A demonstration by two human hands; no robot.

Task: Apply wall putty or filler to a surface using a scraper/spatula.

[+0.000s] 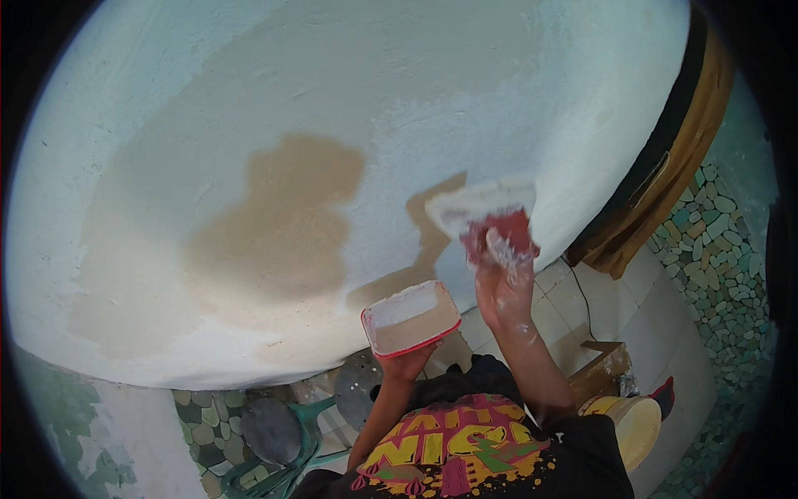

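Hands — right (501, 287) gripping trowel (482, 208) on wall (332, 83); left (407, 362) gripping red tray (410, 318)

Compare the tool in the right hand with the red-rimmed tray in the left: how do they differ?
The scraper in the right hand is flat with a red handle, its blade against the wall. The tray in the left hand is a shallow rectangular container, held off the wall, open side up. The scraper sits higher, the tray lower. Both are red and coated in white paste.
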